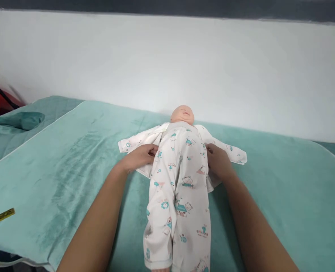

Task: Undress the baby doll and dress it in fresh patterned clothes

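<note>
Baby doll (182, 115), centre frame, face up, in printed trousers (188, 181) over spread top (141, 139). Left hand (140, 155), right hand (220, 161): curled at trousers' sides, grip not discernible. Apparent step, trouser adjustment; next move calls for evenness.

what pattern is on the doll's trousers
White trousers with small teal and pink cartoon prints, including bears and houses; the head view shows it.

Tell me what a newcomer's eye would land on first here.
Probably the face-up doll lying in mid-picture before the white wall, its printed trousers stretching toward the camera. Next, the left hand and the right hand, one at each side of the trousers. The yellow strip on the green cover also stands out, at the picture's left edge.
</note>
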